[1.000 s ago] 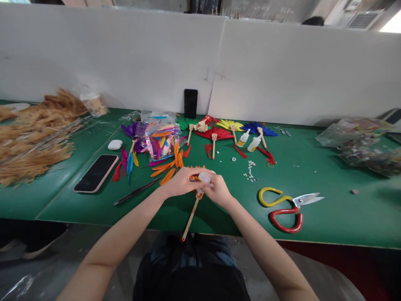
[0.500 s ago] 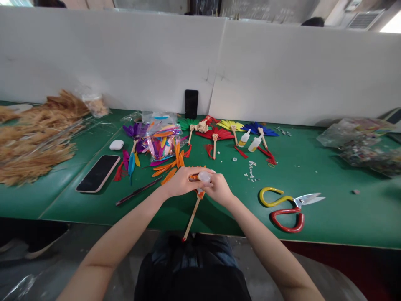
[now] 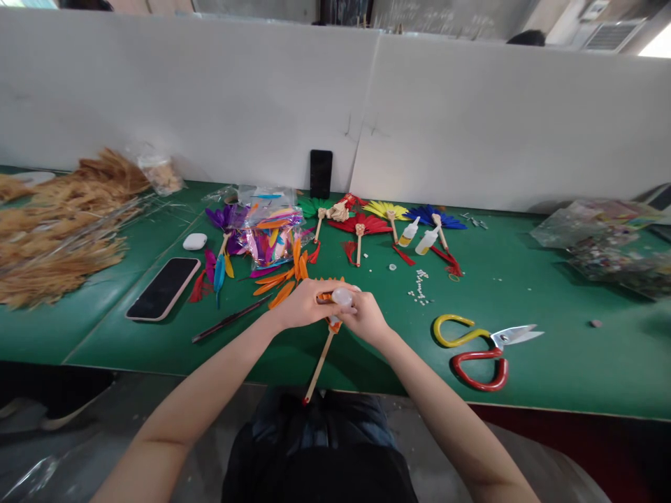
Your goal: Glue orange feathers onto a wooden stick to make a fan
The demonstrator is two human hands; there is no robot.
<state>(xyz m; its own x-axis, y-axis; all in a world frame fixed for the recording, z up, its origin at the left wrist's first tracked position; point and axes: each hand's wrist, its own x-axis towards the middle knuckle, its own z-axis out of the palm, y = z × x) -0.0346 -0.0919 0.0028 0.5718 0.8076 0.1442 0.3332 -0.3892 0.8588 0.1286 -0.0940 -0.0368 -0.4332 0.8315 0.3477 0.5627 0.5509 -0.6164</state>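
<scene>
My left hand (image 3: 304, 304) is closed at the orange head of a small fan. Its wooden handle (image 3: 320, 367) points down past the table's front edge and ends in a red tip. My right hand (image 3: 368, 318) is wrapped round a whitish glue bottle (image 3: 342, 297), tipped with its base toward me over the fan head. The bottle's nozzle is hidden by the fingers. Loose orange feathers (image 3: 283, 293) lie just left of my left hand. Beyond the hands rest finished-looking fans, among them a red fan (image 3: 359, 225) and a blue fan (image 3: 435, 217).
Right of my hands lie scissors (image 3: 493, 349) with yellow and red handles, and small white beads (image 3: 419, 286). Two more glue bottles (image 3: 409, 232) stand tilted behind. On the left are a phone (image 3: 163, 288), tweezers (image 3: 231, 318), bagged feathers (image 3: 275, 241) and dried grass (image 3: 68, 230).
Almost nothing differs. Both hands keep their hold on the fan and the bottle, and the view has shifted very slightly.
</scene>
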